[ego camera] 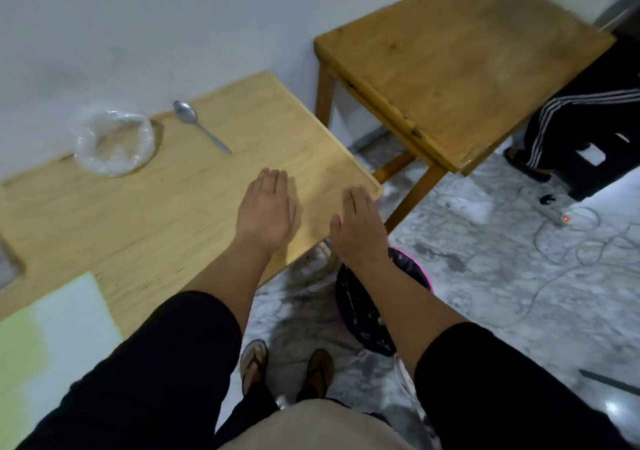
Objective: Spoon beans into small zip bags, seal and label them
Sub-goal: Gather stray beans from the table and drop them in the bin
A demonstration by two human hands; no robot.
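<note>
A metal spoon lies on the light wooden table near the wall. Left of it sits a crumpled clear plastic bag, its contents blurred. My left hand is flat, palm down, over the table's right part, fingers straight, holding nothing. My right hand is also flat and empty at the table's right corner, partly past the edge. No beans or labels are visible.
A darker wooden table stands at the back right. Below my right arm is a black-lined bin with a pink rim. A seated person's striped trouser legs, a power strip and cables are on the marble floor. A white-green sheet lies at the table's near left.
</note>
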